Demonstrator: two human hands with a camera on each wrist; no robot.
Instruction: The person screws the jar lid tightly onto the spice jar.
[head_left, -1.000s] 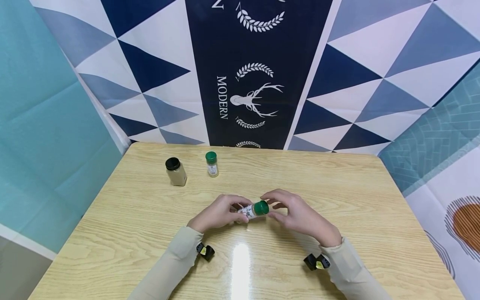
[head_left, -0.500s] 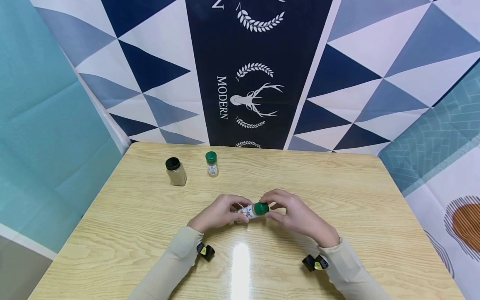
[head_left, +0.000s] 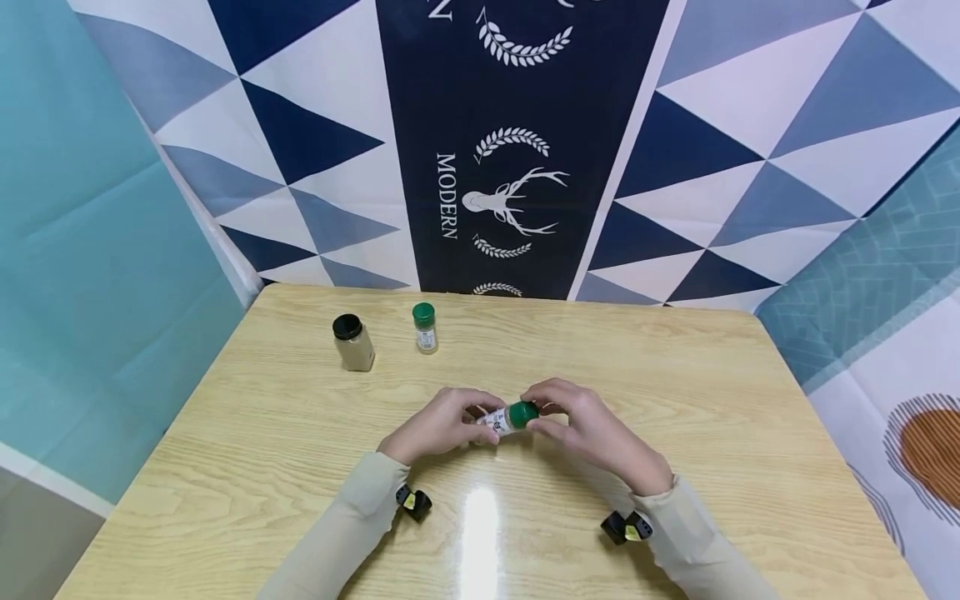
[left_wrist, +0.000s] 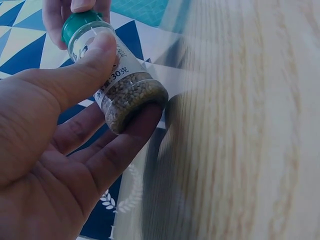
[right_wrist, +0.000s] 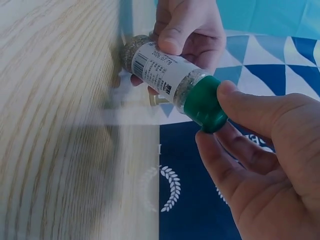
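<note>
My left hand (head_left: 441, 427) grips a small spice jar (head_left: 495, 422), which lies tilted on its side just above the table. In the left wrist view the clear jar (left_wrist: 134, 97) shows pale seed-like grains at its base and a white printed label, with my left thumb across it. Its green cap (head_left: 523, 413) points to the right. My right hand (head_left: 592, 425) pinches that cap between thumb and fingers. Seen from the right wrist, the cap (right_wrist: 204, 102) sits on the jar.
Toward the back left of the wooden table (head_left: 660, 367) stand a black-lidded jar (head_left: 356, 348) of beige powder and another green-capped spice jar (head_left: 426, 336). A patterned cloth (head_left: 502, 200) hangs behind the table's far edge.
My right hand has moved slightly left, and its thumb and fingers have closed onto the green cap. The left hand and the jar have stayed nearly still.
</note>
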